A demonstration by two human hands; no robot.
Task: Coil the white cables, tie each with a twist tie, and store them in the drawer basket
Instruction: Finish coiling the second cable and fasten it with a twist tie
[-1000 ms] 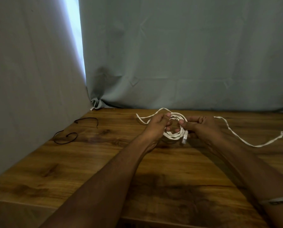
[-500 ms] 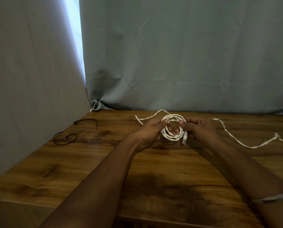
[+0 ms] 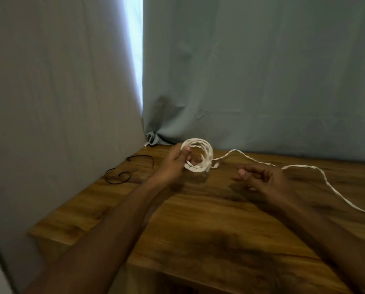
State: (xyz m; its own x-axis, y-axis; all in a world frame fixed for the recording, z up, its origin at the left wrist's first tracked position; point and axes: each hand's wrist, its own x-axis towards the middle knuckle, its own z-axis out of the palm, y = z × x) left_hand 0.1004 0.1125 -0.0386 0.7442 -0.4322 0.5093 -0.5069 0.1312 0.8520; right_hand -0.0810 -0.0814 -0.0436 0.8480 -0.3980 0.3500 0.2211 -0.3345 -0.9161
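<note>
The wooden table (image 3: 219, 219) carries everything here, backed by grey curtains (image 3: 262, 81) that meet at its far left corner. Across its right half runs the loose tail (image 3: 304, 167) of a white cable, which leaves the frame at the right edge, so a good deal appears not yet wound. The right hand (image 3: 264, 179) hovers just above the table, apart from the tail, with loosely curled fingers holding nothing. The left hand (image 3: 175, 162) grips the coil (image 3: 198, 157) of that cable, raised a little above the table, fingers curled round the near side of the loops and a thumb pressing them together. To do this step well, the right hand would likely need to take the tail close to the coil, draw it in as a loop matching the others, and lay it under the left thumb without a twist, while the left hand pinches firmly so the stack does not spring apart. Two thin black twist ties (image 3: 122, 177) lie near the left curtain, within reach for tying afterwards. No drawer basket is in view. No brand, label or writing can be read anywhere.
</note>
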